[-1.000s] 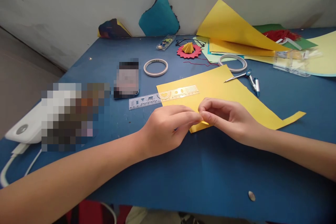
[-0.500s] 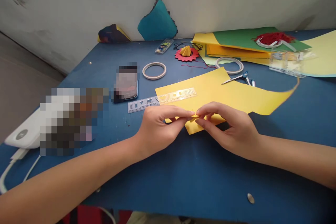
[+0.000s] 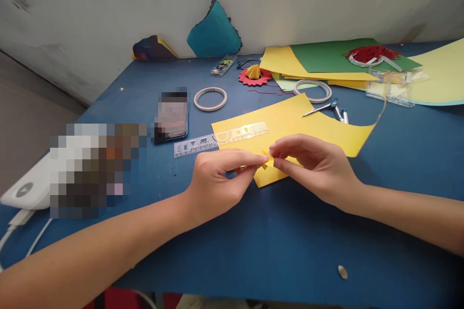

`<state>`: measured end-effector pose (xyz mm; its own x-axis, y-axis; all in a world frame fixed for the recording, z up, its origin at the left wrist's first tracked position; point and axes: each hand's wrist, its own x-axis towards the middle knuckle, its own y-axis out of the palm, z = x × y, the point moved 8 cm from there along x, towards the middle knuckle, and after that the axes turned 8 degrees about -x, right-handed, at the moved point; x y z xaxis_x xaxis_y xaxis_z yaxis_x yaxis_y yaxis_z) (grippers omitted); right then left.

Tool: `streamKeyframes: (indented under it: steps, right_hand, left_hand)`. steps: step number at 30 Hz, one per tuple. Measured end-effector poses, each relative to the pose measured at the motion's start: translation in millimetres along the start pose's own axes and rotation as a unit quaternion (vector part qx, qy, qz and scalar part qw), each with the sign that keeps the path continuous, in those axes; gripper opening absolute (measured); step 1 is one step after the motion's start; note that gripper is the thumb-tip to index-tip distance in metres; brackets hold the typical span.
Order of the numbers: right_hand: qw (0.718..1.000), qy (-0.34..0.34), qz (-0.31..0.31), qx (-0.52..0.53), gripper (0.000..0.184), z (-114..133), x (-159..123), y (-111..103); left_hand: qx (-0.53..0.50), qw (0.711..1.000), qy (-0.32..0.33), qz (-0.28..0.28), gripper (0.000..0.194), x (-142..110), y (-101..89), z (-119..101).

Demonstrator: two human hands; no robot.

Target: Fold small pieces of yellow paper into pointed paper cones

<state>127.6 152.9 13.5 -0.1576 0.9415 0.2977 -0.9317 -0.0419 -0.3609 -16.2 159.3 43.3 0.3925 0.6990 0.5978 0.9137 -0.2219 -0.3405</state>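
Note:
My left hand [image 3: 226,176] pinches a small folded piece of yellow paper [image 3: 268,160] between thumb and fingertips. From the other side, my right hand [image 3: 315,166] has its thumb and forefinger closed on the same piece. Fingers cover much of it, so its full shape is hidden. Beneath and behind the hands lies a yellow paper sheet [image 3: 290,116], its right end lifted off the table. A clear stencil ruler [image 3: 221,139] rests across the sheet's left edge. A drawing compass [image 3: 331,106] is beyond the sheet's right side.
Two tape rolls [image 3: 210,99] lie behind the sheet. A red paper ring with a yellow pleated centre [image 3: 254,76] sits near coloured papers [image 3: 326,55] and red yarn [image 3: 373,54]. To the left are a phone [image 3: 172,116] and a white power bank [image 3: 27,186]. A metal disc [image 3: 342,272] is near the front edge.
My fingers have shifted on the small yellow piece, which now shows folded points. The big sheet's right end has lifted and curled. The upright yellow paper at the back has dropped flat, uncovering green paper.

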Motion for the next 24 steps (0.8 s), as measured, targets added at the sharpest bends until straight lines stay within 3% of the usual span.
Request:
streamKeyframes:
  steps: [5, 12, 19, 24]
  right_hand:
    - [0.997, 0.073, 0.018, 0.001, 0.014, -7, 1, 2]
    - [0.998, 0.014, 0.015, -0.064, 0.011, -1, -1, 0]
    - [0.998, 0.026, 0.017, -0.061, 0.011, -2, -3, 0]
    - [0.993, 0.066, 0.092, -0.044, 0.022, -4, -2, 11]
  left_hand:
    - [0.005, 1.000, 0.016, 0.013, 0.021, 1, 1.6, -3]
    - [0.000, 1.000, 0.013, 0.022, 0.019, 1, 3.9, -1]
    - [0.033, 0.998, 0.054, 0.026, 0.020, -1, 5.4, -7]
    - [0.052, 0.997, 0.050, 0.008, 0.020, 0, 2.2, -6]
